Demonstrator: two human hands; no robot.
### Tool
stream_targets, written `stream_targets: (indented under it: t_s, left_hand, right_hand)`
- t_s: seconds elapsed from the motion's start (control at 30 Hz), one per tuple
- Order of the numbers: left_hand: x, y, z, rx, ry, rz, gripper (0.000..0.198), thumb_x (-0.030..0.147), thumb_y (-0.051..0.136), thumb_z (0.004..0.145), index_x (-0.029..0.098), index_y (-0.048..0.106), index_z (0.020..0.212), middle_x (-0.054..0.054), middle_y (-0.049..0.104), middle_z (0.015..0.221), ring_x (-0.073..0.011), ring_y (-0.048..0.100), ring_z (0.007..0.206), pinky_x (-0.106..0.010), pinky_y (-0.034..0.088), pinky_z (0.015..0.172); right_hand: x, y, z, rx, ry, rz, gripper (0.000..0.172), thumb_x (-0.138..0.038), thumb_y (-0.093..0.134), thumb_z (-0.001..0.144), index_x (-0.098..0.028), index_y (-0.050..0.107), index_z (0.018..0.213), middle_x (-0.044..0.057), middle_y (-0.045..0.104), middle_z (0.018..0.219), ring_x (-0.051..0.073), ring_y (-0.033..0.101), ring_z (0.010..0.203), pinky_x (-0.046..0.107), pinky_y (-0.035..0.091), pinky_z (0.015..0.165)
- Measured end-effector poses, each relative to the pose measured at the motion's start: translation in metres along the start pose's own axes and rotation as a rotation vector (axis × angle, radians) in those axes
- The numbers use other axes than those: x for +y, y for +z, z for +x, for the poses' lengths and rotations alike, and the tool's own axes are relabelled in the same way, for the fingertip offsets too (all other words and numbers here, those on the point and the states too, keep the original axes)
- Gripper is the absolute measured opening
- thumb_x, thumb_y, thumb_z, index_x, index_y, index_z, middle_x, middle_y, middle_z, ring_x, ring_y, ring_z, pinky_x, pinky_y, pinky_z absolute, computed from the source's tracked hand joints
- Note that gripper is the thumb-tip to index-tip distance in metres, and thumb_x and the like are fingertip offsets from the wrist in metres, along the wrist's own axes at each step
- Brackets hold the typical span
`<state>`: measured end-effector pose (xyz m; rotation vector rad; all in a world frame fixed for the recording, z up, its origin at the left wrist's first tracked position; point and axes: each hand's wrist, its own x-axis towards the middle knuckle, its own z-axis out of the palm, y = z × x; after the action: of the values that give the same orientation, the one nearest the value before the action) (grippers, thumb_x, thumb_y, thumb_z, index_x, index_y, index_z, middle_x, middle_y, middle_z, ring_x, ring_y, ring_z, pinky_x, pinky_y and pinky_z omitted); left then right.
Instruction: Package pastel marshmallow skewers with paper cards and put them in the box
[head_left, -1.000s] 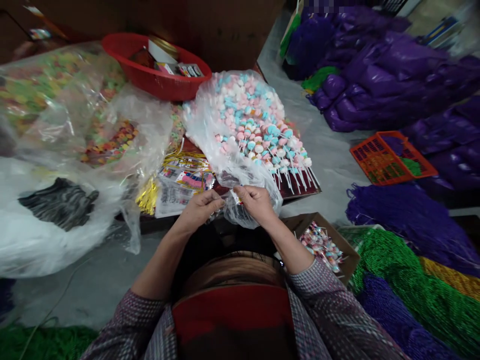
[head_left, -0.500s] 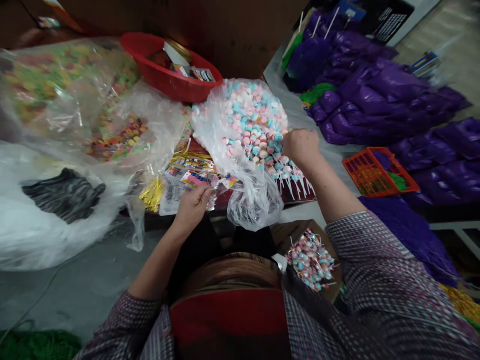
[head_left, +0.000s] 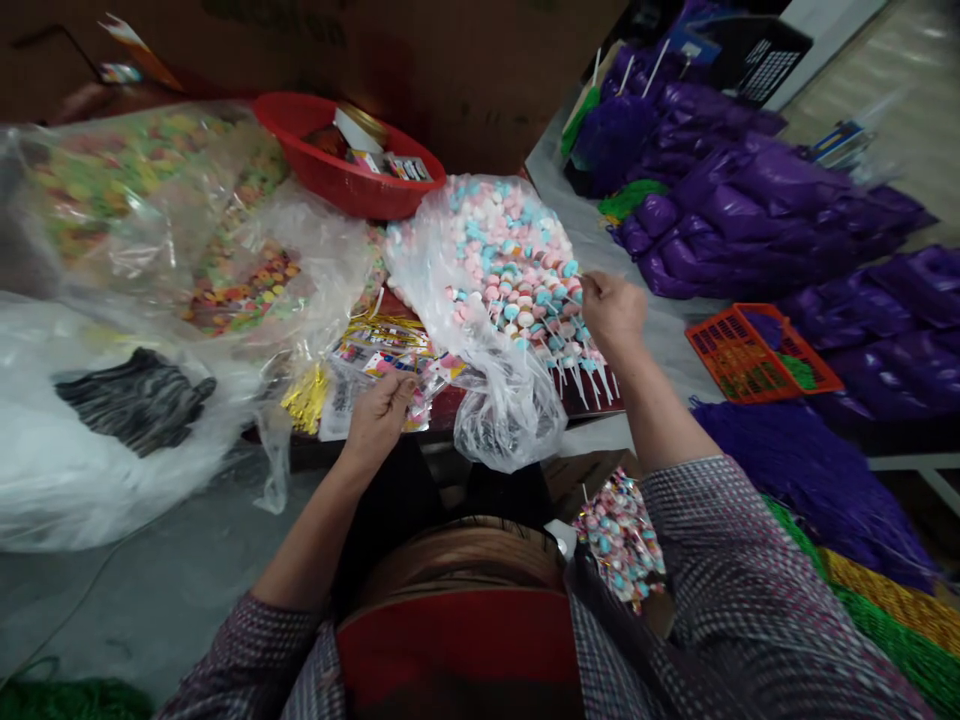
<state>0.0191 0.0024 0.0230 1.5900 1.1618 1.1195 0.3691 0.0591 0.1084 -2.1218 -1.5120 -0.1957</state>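
A clear plastic bag lies open on the low table, full of pink, blue and white lollipops with white sticks. My right hand is at the bag's right edge, fingers pinched on a lollipop stick. My left hand is nearer me at the table's front, closed on a small clear printed packet. Under it lie flat printed packets and gold twist ties.
A red bowl with small boxes stands behind. Large clear bags of colourful sweets fill the left. A cardboard box of wrapped lollipops sits by my right elbow. Purple bags, an orange basket and green and purple bead strands lie right.
My right hand left the packet and reached out to the lollipop pile, then drew back slightly with a stick pinched. My left hand stayed holding the packet.
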Motion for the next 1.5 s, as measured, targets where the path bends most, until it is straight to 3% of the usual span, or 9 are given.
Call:
stream_targets:
  t_s: [0.17,0.27,0.43,0.63,0.8,0.97,1.17,1.5]
  left_hand:
    - [-0.008,0.000,-0.001,0.019,-0.056,-0.142,0.047,0.065,0.060,0.091,0.020,0.072,0.090,0.000,0.064,0.069,-0.0123,0.051,0.057,-0.025,0.042,0.054]
    - [-0.013,0.002,0.000,0.052,-0.063,-0.247,0.046,0.066,0.061,0.090,0.021,0.070,0.087,-0.001,0.064,0.073,-0.0133,0.053,0.064,-0.026,0.045,0.059]
    - [-0.011,0.004,0.002,0.063,-0.098,-0.423,0.052,0.072,0.068,0.081,0.021,0.064,0.079,0.000,0.062,0.076,-0.0115,0.049,0.065,-0.026,0.044,0.062]
    - [-0.008,0.001,0.001,-0.003,-0.083,-0.438,0.053,0.073,0.068,0.080,0.021,0.064,0.076,0.000,0.060,0.072,-0.0124,0.049,0.064,-0.029,0.045,0.066]
    - [-0.013,-0.002,-0.003,-0.043,-0.010,-0.402,0.050,0.070,0.067,0.084,0.021,0.067,0.076,-0.001,0.063,0.071,-0.0135,0.054,0.066,-0.030,0.048,0.073]
    - [-0.012,-0.008,-0.005,-0.063,0.030,-0.271,0.049,0.070,0.065,0.085,0.021,0.072,0.081,-0.003,0.069,0.078,-0.0153,0.061,0.073,-0.031,0.050,0.079]
    - [-0.006,-0.014,-0.004,-0.139,0.092,-0.199,0.052,0.070,0.061,0.088,0.020,0.073,0.080,-0.006,0.074,0.082,-0.0165,0.066,0.079,-0.031,0.053,0.082]
    - [-0.020,-0.012,0.002,-0.219,0.204,-0.143,0.053,0.068,0.056,0.092,0.019,0.073,0.082,-0.007,0.076,0.084,-0.0158,0.068,0.077,-0.031,0.056,0.079]
  right_hand:
    - [-0.001,-0.015,-0.030,0.042,0.010,0.604,0.024,-0.043,0.068,0.085,-0.023,0.079,0.087,0.002,0.068,0.067,0.018,0.060,0.067,0.035,0.050,0.069]
    - [-0.009,-0.023,-0.057,0.000,0.068,0.784,0.021,-0.045,0.075,0.080,-0.024,0.077,0.076,-0.002,0.062,0.062,0.016,0.059,0.065,0.036,0.051,0.072]
    - [-0.012,-0.025,-0.096,-0.147,0.105,0.978,0.025,-0.050,0.084,0.070,-0.027,0.080,0.077,0.001,0.072,0.073,0.017,0.062,0.067,0.036,0.052,0.069]
    - [-0.005,-0.030,-0.120,-0.266,-0.031,0.918,0.018,-0.048,0.081,0.078,-0.031,0.084,0.084,0.003,0.076,0.080,0.020,0.067,0.073,0.037,0.053,0.066]
    - [-0.012,-0.045,-0.125,-0.288,-0.145,0.837,0.008,-0.039,0.080,0.082,-0.035,0.084,0.087,0.001,0.073,0.074,0.019,0.066,0.072,0.036,0.053,0.069]
    - [-0.020,-0.057,-0.126,-0.324,-0.227,0.797,0.008,-0.042,0.078,0.086,-0.037,0.084,0.089,0.002,0.075,0.080,0.019,0.067,0.073,0.038,0.053,0.071]
    - [-0.009,-0.060,-0.122,-0.341,-0.265,0.731,0.014,-0.048,0.078,0.084,-0.036,0.084,0.089,0.002,0.074,0.076,0.019,0.065,0.071,0.037,0.052,0.068]
    - [0.001,-0.059,-0.125,-0.341,-0.301,0.691,0.014,-0.043,0.080,0.085,-0.034,0.084,0.094,0.001,0.074,0.077,0.017,0.065,0.072,0.032,0.051,0.069]
